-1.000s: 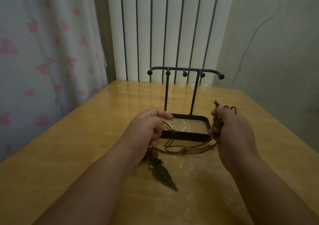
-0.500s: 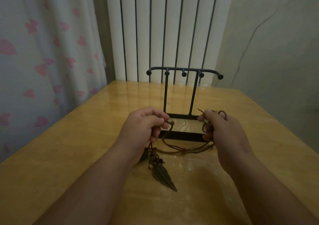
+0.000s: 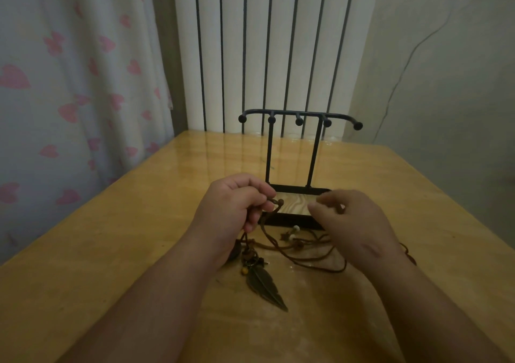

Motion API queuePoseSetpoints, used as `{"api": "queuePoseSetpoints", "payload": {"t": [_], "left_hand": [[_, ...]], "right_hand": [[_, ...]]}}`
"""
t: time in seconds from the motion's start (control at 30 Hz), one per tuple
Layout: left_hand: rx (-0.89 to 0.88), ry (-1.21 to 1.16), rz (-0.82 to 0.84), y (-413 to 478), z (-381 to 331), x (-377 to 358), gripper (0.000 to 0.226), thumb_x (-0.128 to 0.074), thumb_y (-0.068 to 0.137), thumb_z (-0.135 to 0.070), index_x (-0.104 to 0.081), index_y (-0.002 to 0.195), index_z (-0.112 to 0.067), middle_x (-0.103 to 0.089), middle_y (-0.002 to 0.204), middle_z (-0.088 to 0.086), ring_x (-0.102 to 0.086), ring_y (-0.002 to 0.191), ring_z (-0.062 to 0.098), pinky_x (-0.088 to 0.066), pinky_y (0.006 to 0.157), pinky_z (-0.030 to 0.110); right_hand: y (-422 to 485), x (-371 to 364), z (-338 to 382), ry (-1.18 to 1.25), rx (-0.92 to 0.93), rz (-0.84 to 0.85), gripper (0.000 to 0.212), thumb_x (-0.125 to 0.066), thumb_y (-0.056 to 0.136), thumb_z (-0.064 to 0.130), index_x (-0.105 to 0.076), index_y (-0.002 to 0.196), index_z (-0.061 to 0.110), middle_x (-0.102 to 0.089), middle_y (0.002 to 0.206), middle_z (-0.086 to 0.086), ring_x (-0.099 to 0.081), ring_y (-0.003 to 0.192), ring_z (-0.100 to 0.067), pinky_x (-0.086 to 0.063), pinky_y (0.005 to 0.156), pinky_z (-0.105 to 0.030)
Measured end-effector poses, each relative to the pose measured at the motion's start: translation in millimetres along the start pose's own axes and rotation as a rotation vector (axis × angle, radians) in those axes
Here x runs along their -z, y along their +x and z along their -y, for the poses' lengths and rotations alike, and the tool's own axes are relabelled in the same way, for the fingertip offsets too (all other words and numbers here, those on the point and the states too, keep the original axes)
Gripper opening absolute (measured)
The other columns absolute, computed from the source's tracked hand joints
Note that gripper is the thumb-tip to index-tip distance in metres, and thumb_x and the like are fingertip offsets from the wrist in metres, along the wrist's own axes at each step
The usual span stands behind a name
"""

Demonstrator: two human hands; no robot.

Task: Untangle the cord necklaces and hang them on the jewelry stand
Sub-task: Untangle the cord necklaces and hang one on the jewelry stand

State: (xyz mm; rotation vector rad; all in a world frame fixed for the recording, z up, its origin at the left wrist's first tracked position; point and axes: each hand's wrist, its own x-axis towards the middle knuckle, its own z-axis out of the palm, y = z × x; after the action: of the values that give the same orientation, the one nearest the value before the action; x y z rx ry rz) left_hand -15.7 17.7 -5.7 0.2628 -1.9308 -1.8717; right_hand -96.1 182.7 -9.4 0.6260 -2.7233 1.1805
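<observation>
Cord necklaces [image 3: 296,244] lie tangled, left hand [image 3: 237,206] fingers pinching a beaded end; right hand [image 3: 354,223] fingers blurred, grip unclear.

We sat at a glossy yellow wooden table [image 3: 111,237] in dim light. At the left hung a white curtain printed with pink hearts [image 3: 69,84]. Beyond the far edge stood a white ribbed panel with dark vertical slots [image 3: 278,42], and a plain pale wall [image 3: 446,97] filled the right.

jewelry stand [image 3: 298,150] on table [image 3: 111,237], cord necklaces [image 3: 295,248] before it, radiator [image 3: 267,42] behind
</observation>
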Motion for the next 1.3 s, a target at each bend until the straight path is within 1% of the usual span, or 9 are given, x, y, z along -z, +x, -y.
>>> {"api": "queuePoseSetpoints", "payload": {"t": [0.2,0.4,0.5,0.57,0.8,0.93,1.07,1.17,1.3], "left_hand": [[-0.002,0.019,0.046,-2,0,-1,0.028,-0.049,0.089,0.006,-0.071,0.082,-0.009,-0.063,0.062,0.004,-0.049,0.05,0.011,-0.039,0.045,0.022],[0.002,0.138,0.056,-4,-2,-2,0.017,-0.055,0.092,-0.005,-0.069,0.085,-0.013,-0.065,0.063,0.003,-0.049,0.051,0.013,-0.037,0.045,0.023],[0.06,0.27,0.093,-6,-2,-5,0.022,-0.053,0.098,-0.022,-0.07,0.085,-0.016,-0.064,0.066,0.0,-0.053,0.061,0.016,-0.042,0.054,0.027],[0.094,0.314,0.128,-6,-2,-6,0.025,-0.053,0.099,-0.025,-0.072,0.084,-0.018,-0.064,0.067,-0.003,-0.054,0.066,0.016,-0.044,0.06,0.028],[0.131,0.496,0.336,-8,2,-5,0.018,-0.065,0.093,-0.027,-0.074,0.079,-0.035,-0.072,0.083,-0.017,-0.066,0.09,0.003,-0.05,0.085,0.031],[0.161,0.498,0.403,-7,2,-3,0.014,-0.069,0.09,-0.023,-0.073,0.082,-0.034,-0.071,0.077,-0.013,-0.066,0.078,0.005,-0.051,0.073,0.028],[0.228,0.348,0.481,-9,4,-3,0.003,-0.068,0.091,-0.014,-0.069,0.09,-0.017,-0.071,0.073,0.005,-0.07,0.07,0.021,-0.057,0.068,0.034],[0.262,0.273,0.555,-11,4,-6,0.005,-0.069,0.089,-0.009,-0.066,0.086,-0.013,-0.071,0.075,0.01,-0.071,0.07,0.024,-0.057,0.065,0.033],[0.218,0.398,0.551,-8,4,-2,0.005,-0.074,0.086,-0.024,-0.074,0.082,-0.024,-0.075,0.082,-0.002,-0.073,0.079,0.014,-0.059,0.074,0.03]], "right_hand": [[-10,-8,10,0.244,0.231,0.205,0.028,-0.064,0.09,0.034,-0.06,0.114,0.049,-0.06,0.097,0.02,-0.058,0.08,0.003,-0.046,0.058,-0.009],[-10,-6,9,0.252,0.232,0.104,0.008,-0.064,0.089,0.032,-0.066,0.094,0.038,-0.065,0.081,0.009,-0.06,0.073,-0.003,-0.048,0.056,-0.012],[-8,-2,7,0.265,0.222,0.019,0.013,-0.065,0.088,0.028,-0.065,0.085,0.041,-0.065,0.08,0.006,-0.061,0.072,-0.009,-0.053,0.059,-0.022],[-6,0,6,0.239,0.228,-0.052,0.013,-0.067,0.085,0.031,-0.065,0.083,0.044,-0.061,0.081,0.009,-0.054,0.072,-0.003,-0.044,0.058,-0.022],[-8,2,8,0.541,0.073,0.028,0.017,-0.067,0.085,0.014,-0.076,0.084,0.028,-0.071,0.074,0.003,-0.066,0.068,-0.005,-0.054,0.058,-0.019],[-8,5,10,0.85,-0.066,0.158,0.029,-0.053,0.087,-0.006,-0.074,0.096,0.012,-0.075,0.089,-0.008,-0.072,0.087,-0.024,-0.061,0.072,-0.031],[-8,9,14,1.068,-0.106,0.314,0.041,-0.045,0.083,-0.016,-0.068,0.11,0.005,-0.074,0.101,-0.015,-0.072,0.094,-0.029,-0.058,0.08,-0.036],[-11,9,14,0.994,-0.058,0.335,0.038,-0.057,0.082,-0.014,-0.069,0.108,0.01,-0.074,0.097,-0.011,-0.073,0.087,-0.025,-0.058,0.071,-0.029],[-14,8,17,0.829,-0.008,0.263,0.031,-0.064,0.083,-0.007,-0.061,0.107,0.011,-0.076,0.09,-0.009,-0.074,0.083,-0.023,-0.059,0.07,-0.032]]}}
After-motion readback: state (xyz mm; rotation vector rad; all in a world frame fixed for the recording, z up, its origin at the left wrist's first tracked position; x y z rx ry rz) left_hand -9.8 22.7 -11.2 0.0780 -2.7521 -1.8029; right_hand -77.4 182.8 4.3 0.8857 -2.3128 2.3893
